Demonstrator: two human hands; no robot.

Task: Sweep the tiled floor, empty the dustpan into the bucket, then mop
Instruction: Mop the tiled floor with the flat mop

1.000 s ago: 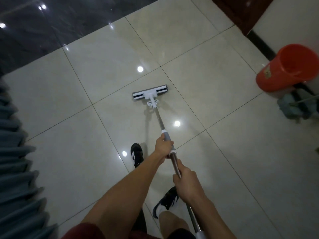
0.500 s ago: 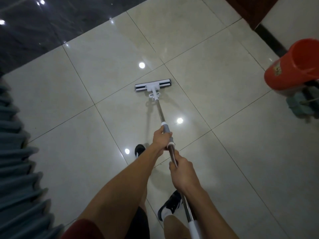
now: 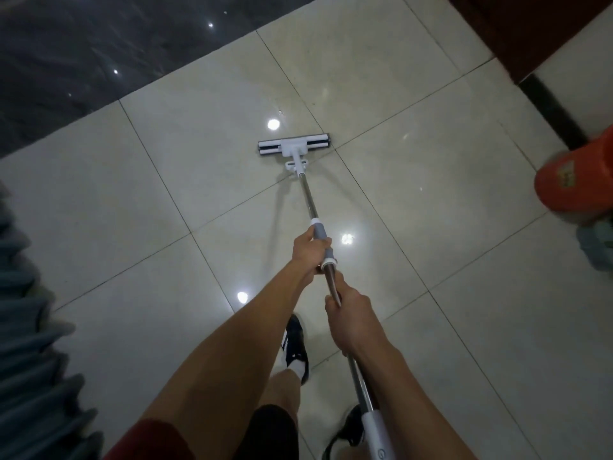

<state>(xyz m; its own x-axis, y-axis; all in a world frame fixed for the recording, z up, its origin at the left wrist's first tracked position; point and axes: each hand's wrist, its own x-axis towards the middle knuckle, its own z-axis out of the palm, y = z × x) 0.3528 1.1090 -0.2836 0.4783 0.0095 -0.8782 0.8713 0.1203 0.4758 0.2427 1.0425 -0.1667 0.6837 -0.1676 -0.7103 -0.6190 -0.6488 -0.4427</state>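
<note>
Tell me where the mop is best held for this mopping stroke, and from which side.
Hold the mop as shown: left hand on the grey sleeve midway down the pole, right hand on bare metal behind it, both wrapping from above. The pole slants toward the person, its flat head on the tiled floor.

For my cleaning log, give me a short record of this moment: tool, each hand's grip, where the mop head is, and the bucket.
tool: mop
left hand: grip on the grey sleeve
right hand: grip on the bare metal pole, nearer the body
mop head: flat on the tiled floor, ahead of the feet
bucket: orange, at right edge, blurred
</note>
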